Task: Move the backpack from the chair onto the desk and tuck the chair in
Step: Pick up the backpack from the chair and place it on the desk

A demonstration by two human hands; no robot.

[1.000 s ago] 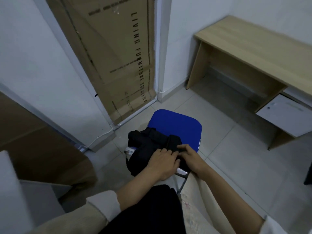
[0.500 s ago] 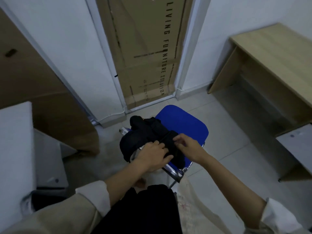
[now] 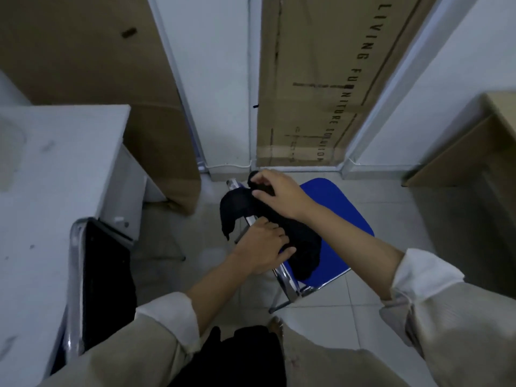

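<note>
A black backpack (image 3: 300,241) hangs over the chrome backrest of a blue-seated chair (image 3: 340,216) in the middle of the floor. My left hand (image 3: 262,250) grips the backpack's lower part against the backrest bar. My right hand (image 3: 275,191) pinches its upper end near the far tip of the bar. The wooden desk (image 3: 499,113) shows only as a corner at the right edge. Much of the backpack is hidden under my hands.
A white desk (image 3: 55,177) stands at the left, with a second black chair (image 3: 103,275) tucked against it. Tall cardboard boxes (image 3: 321,79) lean on the wall ahead, and another (image 3: 92,51) at the upper left. Tiled floor (image 3: 418,219) lies between chair and wooden desk.
The view has swung left, pushing the wooden desk to the right edge. My right hand has moved up to the backpack's far end; my left hand keeps its grip lower down.
</note>
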